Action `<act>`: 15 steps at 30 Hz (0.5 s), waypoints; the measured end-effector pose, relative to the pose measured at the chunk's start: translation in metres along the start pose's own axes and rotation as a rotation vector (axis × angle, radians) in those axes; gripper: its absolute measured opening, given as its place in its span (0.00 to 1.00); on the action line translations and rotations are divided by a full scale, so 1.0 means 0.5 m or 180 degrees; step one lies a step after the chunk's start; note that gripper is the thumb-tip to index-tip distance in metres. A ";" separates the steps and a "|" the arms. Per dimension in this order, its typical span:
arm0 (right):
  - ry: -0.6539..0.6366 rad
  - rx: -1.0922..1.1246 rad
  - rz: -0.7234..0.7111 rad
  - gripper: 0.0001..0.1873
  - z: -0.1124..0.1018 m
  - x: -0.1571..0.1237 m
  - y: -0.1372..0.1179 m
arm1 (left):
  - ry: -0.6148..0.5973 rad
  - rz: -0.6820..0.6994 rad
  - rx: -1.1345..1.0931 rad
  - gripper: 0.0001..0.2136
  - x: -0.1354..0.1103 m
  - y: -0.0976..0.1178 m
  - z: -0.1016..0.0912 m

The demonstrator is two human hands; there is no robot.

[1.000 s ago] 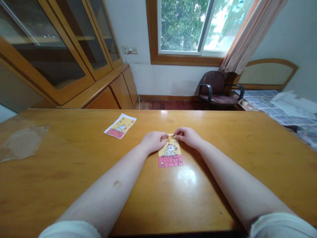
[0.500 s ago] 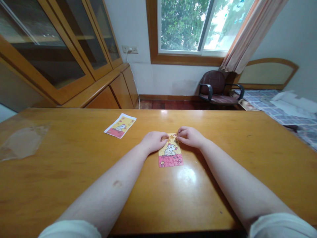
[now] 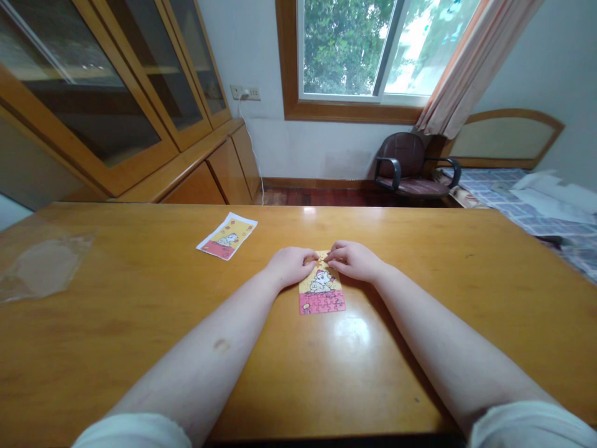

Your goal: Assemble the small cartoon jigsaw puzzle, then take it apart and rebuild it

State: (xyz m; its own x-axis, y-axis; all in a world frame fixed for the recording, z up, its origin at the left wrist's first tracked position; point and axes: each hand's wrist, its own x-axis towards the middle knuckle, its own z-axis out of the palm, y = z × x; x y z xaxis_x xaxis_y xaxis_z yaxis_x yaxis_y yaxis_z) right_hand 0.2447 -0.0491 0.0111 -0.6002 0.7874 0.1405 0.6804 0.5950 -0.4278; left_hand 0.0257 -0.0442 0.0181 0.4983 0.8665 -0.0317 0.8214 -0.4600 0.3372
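okay, right in the middle of the action: a small jigsaw puzzle (image 3: 321,292) lies flat on the wooden worktop (image 3: 140,348), directly in front of the person and between both forearms. the left hand (image 3: 290,266) and the right hand (image 3: 353,261) come in from either side, fingers curled and meeting at the puzzle's top edge. they're clearly not lying open, but whether a loose piece is pinched there is too small to tell. the pink lower band looks fully joined, and the yellow middle with its white cartoon animal looks nearly complete. what's left seems confined to that top end, partly hidden under the fingertips. further up and to the left, well apart, sits a printed picture card (image 3: 227,236) in matching yellow and pink, with a clear plastic bag (image 3: 44,264) lying flat at the far left.
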 end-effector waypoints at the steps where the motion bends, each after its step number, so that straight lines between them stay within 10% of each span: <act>1: -0.0008 0.0000 0.0002 0.13 0.000 0.000 -0.001 | 0.0002 0.0006 -0.0004 0.14 0.000 0.000 0.000; 15: 0.0113 -0.0143 0.0118 0.12 0.001 0.002 -0.002 | -0.0028 -0.0013 -0.0019 0.15 -0.001 0.003 -0.003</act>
State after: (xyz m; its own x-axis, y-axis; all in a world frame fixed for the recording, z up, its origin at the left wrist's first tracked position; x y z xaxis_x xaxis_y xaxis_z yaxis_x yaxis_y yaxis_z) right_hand 0.2434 -0.0489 0.0111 -0.5595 0.8138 0.1572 0.7205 0.5713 -0.3930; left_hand 0.0262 -0.0452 0.0202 0.4973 0.8666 -0.0414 0.8218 -0.4552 0.3427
